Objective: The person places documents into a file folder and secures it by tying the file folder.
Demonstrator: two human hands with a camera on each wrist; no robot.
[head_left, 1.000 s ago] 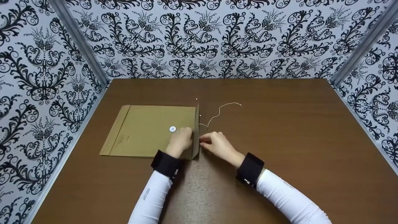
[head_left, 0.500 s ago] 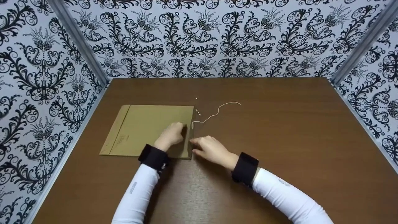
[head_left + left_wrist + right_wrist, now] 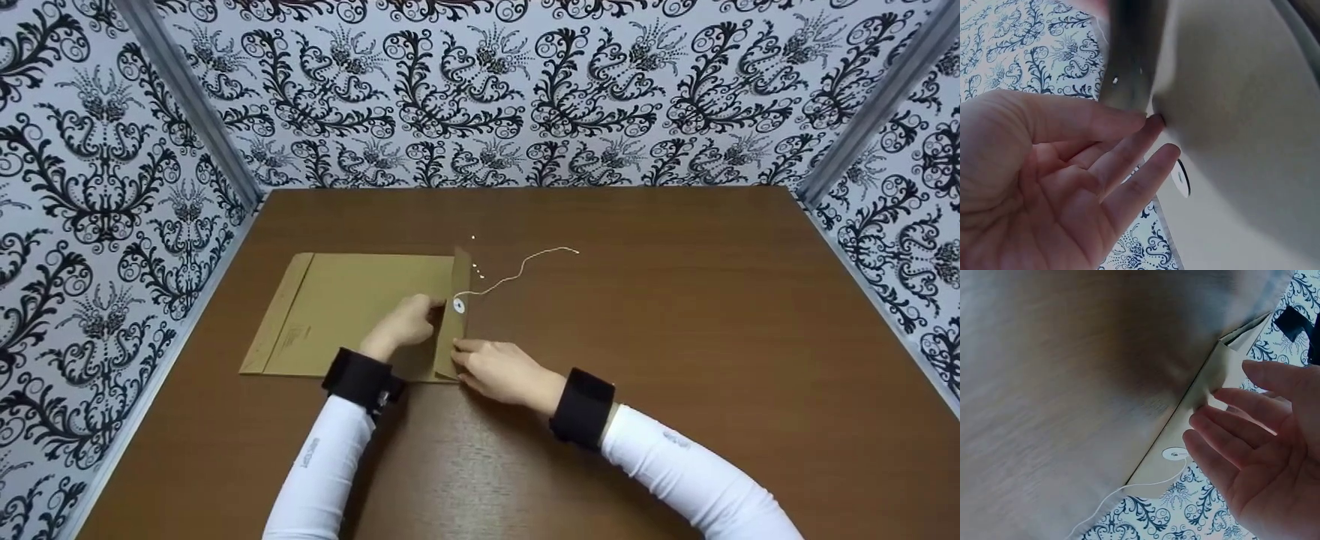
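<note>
A brown string-tie envelope (image 3: 360, 285) lies flat on the wooden table, its flap (image 3: 448, 341) partly folded over at the right end. On the flap sits a white button (image 3: 459, 305) with a thin string (image 3: 517, 274) trailing onto the table. My left hand (image 3: 403, 328) pinches the flap's edge between thumb and fingers, clearest in the left wrist view. A second white button (image 3: 1181, 179) shows on the envelope body there. At the flap's fold, my right hand (image 3: 501, 371) touches with extended fingers; the right wrist view shows its fingertips against the flap.
Small white specks (image 3: 478, 271) lie on the brown table (image 3: 675, 322) near the envelope's far right corner. Patterned wall panels (image 3: 487, 90) stand behind the table and on both sides.
The flap went from upright to leaning over the envelope, then lifted slightly. My left hand shifted left, my right hand slightly left and down along the fold. The string's near end moved left.
</note>
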